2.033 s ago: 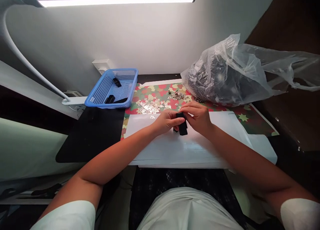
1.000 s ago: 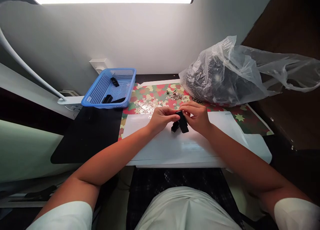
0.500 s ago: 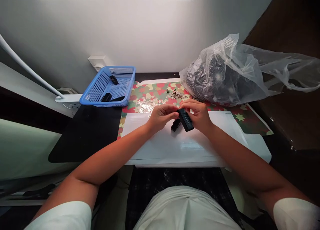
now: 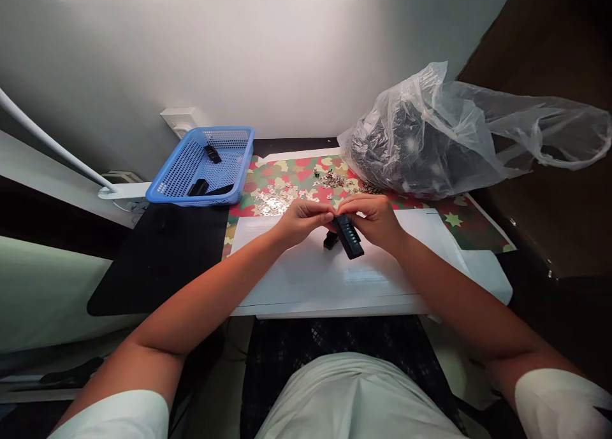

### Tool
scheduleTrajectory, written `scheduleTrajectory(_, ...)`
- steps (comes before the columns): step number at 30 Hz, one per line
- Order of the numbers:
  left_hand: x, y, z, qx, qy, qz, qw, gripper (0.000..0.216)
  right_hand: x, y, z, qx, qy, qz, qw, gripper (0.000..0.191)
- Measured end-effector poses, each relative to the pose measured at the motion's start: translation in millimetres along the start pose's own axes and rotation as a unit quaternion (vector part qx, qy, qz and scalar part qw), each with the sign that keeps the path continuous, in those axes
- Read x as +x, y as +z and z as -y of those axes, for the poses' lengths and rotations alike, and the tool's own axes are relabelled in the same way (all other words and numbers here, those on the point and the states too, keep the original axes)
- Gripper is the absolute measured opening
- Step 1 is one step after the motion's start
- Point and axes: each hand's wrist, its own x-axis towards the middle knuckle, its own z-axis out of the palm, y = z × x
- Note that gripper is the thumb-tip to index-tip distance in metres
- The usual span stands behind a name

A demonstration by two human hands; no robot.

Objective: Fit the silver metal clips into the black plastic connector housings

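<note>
Over the white sheet (image 4: 296, 273), both hands meet at the far end of a black plastic block (image 4: 349, 238) with a row of slots along its face. My right hand (image 4: 377, 221) grips the block's upper end between thumb and fingers. My left hand (image 4: 302, 222) is closed in a pinch at that same end; whether a small part sits between its fingertips cannot be made out. Beneath the hands, partly covered by the block, a second black plastic piece (image 4: 329, 240) lies on the sheet.
Flat shiny metal pieces (image 4: 277, 200) and a pile of small metal parts (image 4: 332, 179) lie on the patterned mat (image 4: 454, 220). A blue basket (image 4: 157, 194) at left holds several black pieces. At back right bulges a clear plastic bag (image 4: 411, 139) of dark parts.
The whole view has shifted slightly. The slotted block's near end has dipped a little toward me, while both hands stay together at its far end.
</note>
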Motion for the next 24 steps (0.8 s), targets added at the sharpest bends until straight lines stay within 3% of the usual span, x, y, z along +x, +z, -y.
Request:
scheduleTrajectory(3, 0.0, -1.0, -0.6, 0.024, -0.008, 0.021, 0.999, 0.034, 0.8, -0.9, -3.9, 0.021, 0.011, 0.026, 0.999, 0.023)
scheduleTrajectory(9, -1.3, 1.5, 1.6, 0.010, 0.026, -0.011, 1.000, 0.034, 4.3, -2.2, -5.3, 0.059, 0.029, 0.016, 0.998, 0.028)
scheduleTrajectory(17, 0.7, 2.8, 6.2, -0.013, 0.021, -0.015, 1.000, 0.033, 2.7, -2.4, -6.6, 0.003, 0.013, 0.000, 1.000, 0.020)
scheduleTrajectory(24, 0.1, 7.3, 7.7, -0.010, 0.025, -0.057, 0.998, 0.033, 2.2, -2.6, -5.5, -0.048, 0.022, -0.003, 0.999, 0.021)
